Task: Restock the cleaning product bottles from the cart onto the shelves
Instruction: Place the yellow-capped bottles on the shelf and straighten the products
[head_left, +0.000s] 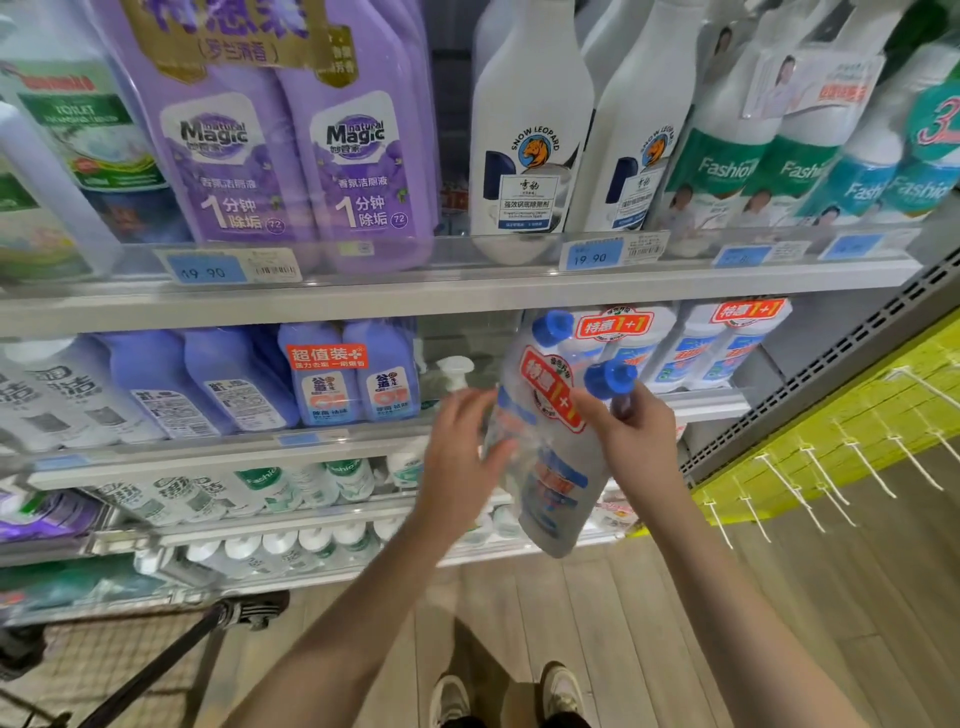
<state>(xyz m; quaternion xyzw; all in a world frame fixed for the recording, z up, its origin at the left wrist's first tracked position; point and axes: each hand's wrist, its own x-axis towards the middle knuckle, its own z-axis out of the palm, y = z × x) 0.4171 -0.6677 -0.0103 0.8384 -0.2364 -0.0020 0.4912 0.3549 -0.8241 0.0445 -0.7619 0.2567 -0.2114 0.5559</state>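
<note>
I stand in a shop aisle before tall shelving, wooden floor (571, 613) under my shoes (561, 686). My right arm reaches up from the lower right, and my right hand (639, 436) is curled around the neck of a twin pack (550, 467), just under one of its 2 blue caps. My left arm comes up from the bottom middle; my left hand (457, 447) lies flat against the pack's left side, fingers spread and fairly straight, gripping nothing.

The twin pack hangs tilted in the air in front of the second shelf (701, 402), caps uppermost, its base down over the lower shelves. Its red label reads "1+1" beside Chinese characters. Matching packs (727, 343) with the same "1+1" badge stand at the right end of that shelf. Toward its middle is a blue-purple pair (353, 379) with an orange banner in Chinese.

On the top shelf (467, 299) stand purple "natural Magic" bottles (358, 171), white "SNOW LEOPARD" bottles (530, 156) and green and teal "Fashion" bottles (727, 171). Along its front edge 2 blue price tags, one at the left (205, 271) and one right of middle (592, 255), each read "19.90".

The cart (156, 670) sits at the lower left.
</note>
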